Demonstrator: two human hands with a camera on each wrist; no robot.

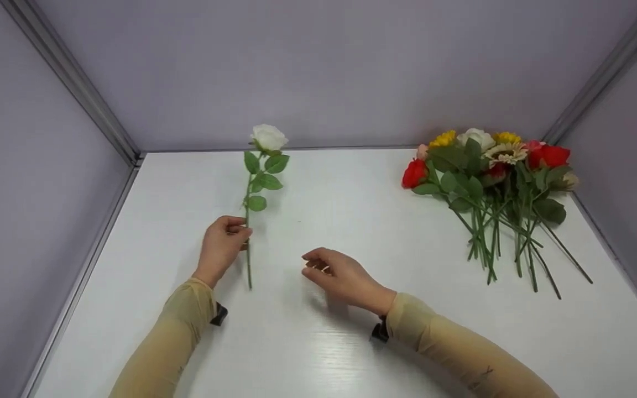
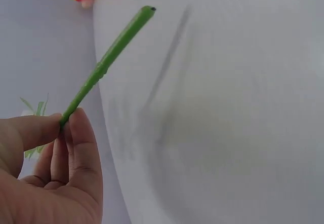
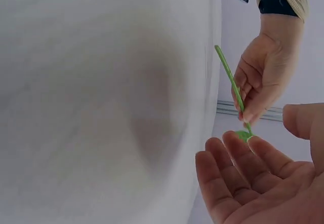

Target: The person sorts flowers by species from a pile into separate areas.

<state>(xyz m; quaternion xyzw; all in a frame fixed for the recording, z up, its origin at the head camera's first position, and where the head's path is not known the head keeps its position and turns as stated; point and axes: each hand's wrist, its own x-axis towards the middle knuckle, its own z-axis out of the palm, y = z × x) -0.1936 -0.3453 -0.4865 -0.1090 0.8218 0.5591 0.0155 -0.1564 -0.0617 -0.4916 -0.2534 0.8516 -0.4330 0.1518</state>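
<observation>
A white rose (image 1: 269,137) with green leaves stands out at the far end of its stem (image 1: 249,260). My left hand (image 1: 223,246) pinches that stem between thumb and fingertips, about midway along it. In the left wrist view the stem's cut end (image 2: 147,12) points away from the hand, raised over the table and casting a shadow. To the right of the stem, my right hand (image 1: 346,276) hovers above the table with loosely bent fingers and nothing in them. The right wrist view shows its palm (image 3: 273,198) and, beyond it, the left hand with the stem.
A pile of flowers (image 1: 495,177) lies at the back right of the white table (image 1: 351,210), red, yellow, white and pink blooms toward the back wall, stems toward the front. Pale panels (image 1: 318,72) close off the back and both sides.
</observation>
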